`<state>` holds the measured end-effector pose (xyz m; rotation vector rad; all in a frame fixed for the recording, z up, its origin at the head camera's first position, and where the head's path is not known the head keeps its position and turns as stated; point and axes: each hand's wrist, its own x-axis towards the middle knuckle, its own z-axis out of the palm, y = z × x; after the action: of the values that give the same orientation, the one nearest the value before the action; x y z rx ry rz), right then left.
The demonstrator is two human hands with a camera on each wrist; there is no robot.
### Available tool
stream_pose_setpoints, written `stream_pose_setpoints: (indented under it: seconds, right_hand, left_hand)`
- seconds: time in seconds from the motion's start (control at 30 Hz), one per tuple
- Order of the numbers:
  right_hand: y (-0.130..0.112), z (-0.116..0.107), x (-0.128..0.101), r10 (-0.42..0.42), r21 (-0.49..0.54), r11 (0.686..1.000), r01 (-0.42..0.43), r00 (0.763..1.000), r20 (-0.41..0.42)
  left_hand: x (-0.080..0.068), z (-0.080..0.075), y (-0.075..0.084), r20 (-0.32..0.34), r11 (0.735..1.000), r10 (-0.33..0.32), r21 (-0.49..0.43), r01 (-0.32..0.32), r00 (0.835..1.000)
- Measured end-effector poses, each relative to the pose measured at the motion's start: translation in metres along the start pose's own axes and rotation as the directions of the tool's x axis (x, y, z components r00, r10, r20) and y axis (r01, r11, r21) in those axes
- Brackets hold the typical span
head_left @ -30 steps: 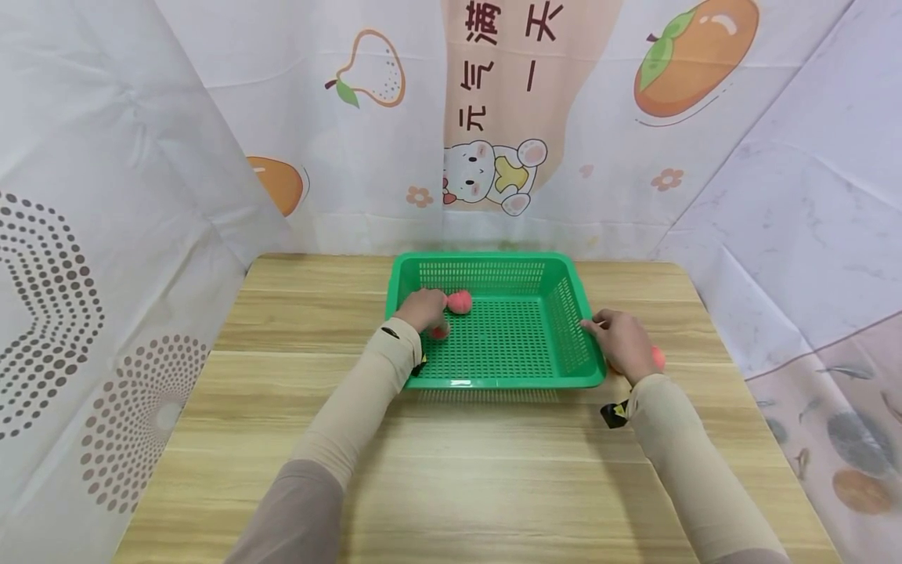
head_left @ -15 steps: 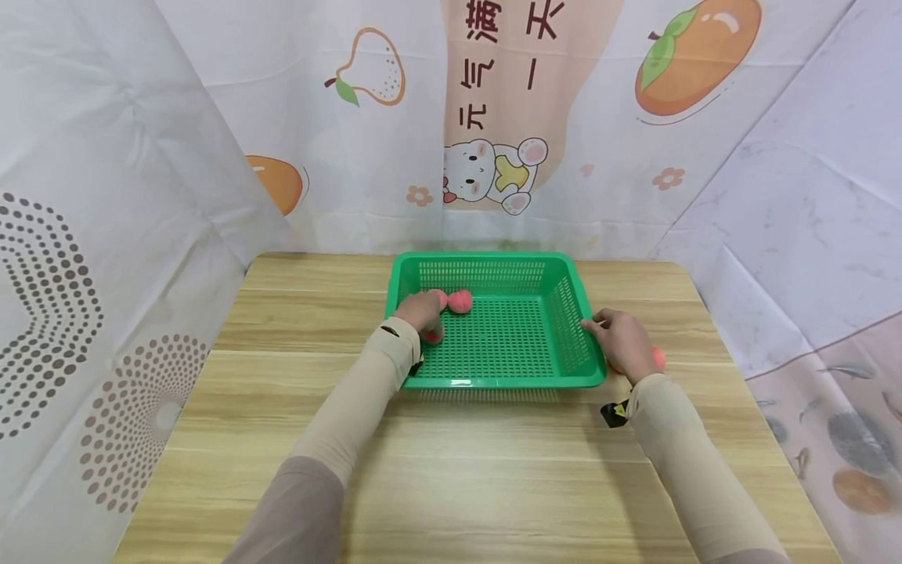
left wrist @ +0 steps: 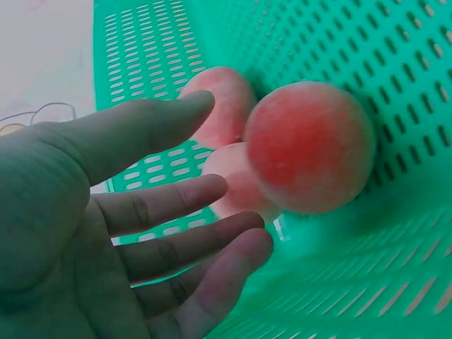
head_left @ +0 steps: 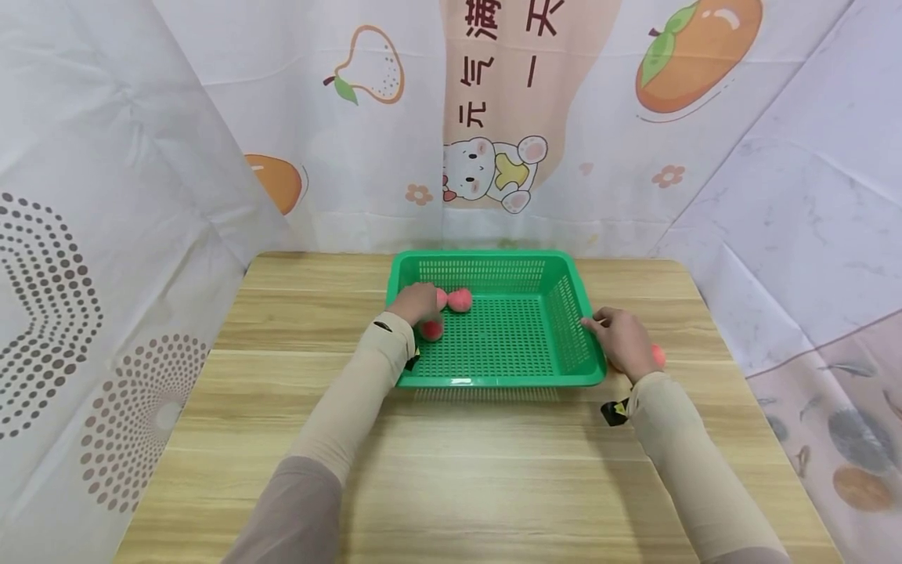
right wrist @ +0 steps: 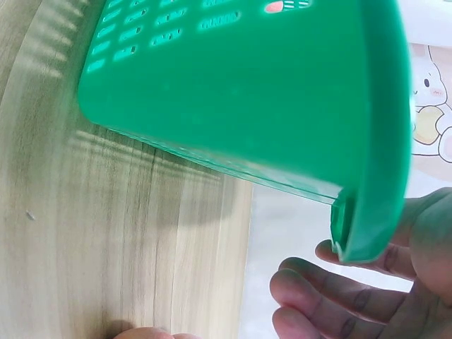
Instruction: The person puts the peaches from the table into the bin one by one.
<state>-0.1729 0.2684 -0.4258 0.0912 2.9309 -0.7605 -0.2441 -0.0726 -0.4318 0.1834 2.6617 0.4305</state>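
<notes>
A green plastic basket (head_left: 564,313) stands on the wooden table. My left hand (head_left: 417,302) is inside its left part, open with relaxed fingers (left wrist: 180,205) and holding nothing. Three pink-red peaches lie just beyond it: the nearest peach (left wrist: 307,155) (head_left: 432,330) is by my fingertips, a second peach (left wrist: 222,106) (head_left: 460,299) and a third peach (left wrist: 240,185) sit behind. My right hand (head_left: 620,341) grips the basket's right rim (right wrist: 367,212), fingers (right wrist: 318,296) under the edge. Another peach (head_left: 657,356) lies on the table just behind that hand.
The table (head_left: 458,470) is closed in by printed cloth: the back cloth (head_left: 493,117) runs along the rear edge and draped sheets (head_left: 106,235) hang at both sides. Bare wood stretches in front of the basket and to its left.
My left hand has drawn back slightly inside the basket, and a peach that was under it now lies free by the fingertips. The right hand has not moved.
</notes>
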Motion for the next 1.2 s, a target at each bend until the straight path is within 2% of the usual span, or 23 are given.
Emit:
stream_pose_setpoints:
  seconds: [0.17,0.33,0.6,0.97,1.2]
  right_hand:
    - [0.000,0.000,0.000,0.000,-0.001,1.000,0.000,1.000,0.005]
    - [0.000,0.001,-0.001,-0.004,-0.005,1.000,0.004,1.000,0.000]
    - [0.001,-0.001,0.000,0.001,0.006,1.000,-0.001,1.000,0.010]
    - [0.003,0.000,0.002,0.007,0.003,1.000,-0.007,1.000,0.020]
    - [0.002,-0.001,0.002,0.006,0.009,1.000,-0.006,1.000,0.025]
  left_hand:
    - [0.000,-0.007,-0.002,-0.003,0.999,0.038,-0.004,-0.038,0.999]
    - [-0.001,-0.014,-0.005,-0.028,0.993,0.092,-0.065,-0.094,0.995]
    - [-0.007,-0.028,-0.006,-0.046,0.979,0.123,-0.158,-0.129,0.991]
    - [-0.017,-0.045,-0.014,-0.061,0.977,0.133,-0.158,-0.141,0.989]
    - [-0.027,-0.054,-0.022,-0.044,0.968,0.106,-0.224,-0.114,0.993]
